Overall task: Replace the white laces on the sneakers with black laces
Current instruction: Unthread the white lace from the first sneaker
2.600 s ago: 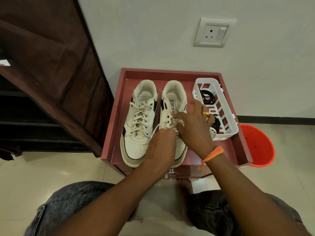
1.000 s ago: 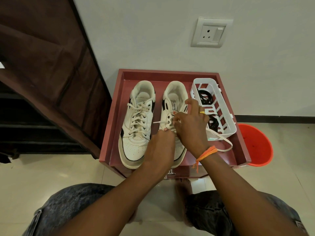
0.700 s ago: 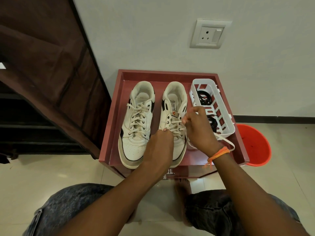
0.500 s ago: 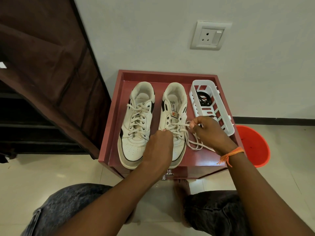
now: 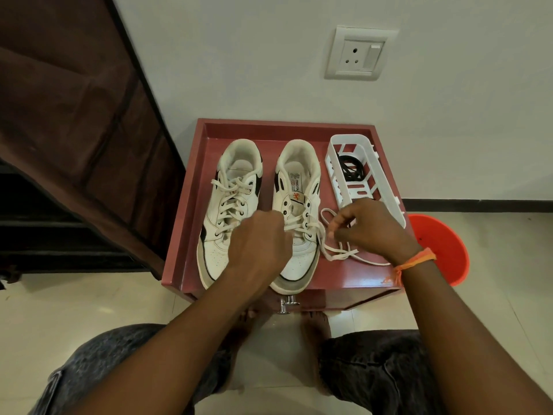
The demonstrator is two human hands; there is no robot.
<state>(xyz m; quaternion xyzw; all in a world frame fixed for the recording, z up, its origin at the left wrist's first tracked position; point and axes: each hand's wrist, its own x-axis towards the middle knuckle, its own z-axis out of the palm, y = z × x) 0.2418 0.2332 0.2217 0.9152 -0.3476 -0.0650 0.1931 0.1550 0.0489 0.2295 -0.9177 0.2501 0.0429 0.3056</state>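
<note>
Right hand [image 5: 371, 229] perhaps pinching white lace [image 5: 335, 253]

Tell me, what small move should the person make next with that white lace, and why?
Probably pull the white lace out of the next eyelets down: the right hand pinches it, the right sneaker has its top eyelets empty, lower ones threaded.

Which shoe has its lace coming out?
The right shoe, beside the white basket. Its top holes are bare and its white lace trails onto the red tray. The left shoe is laced to the top.
</note>
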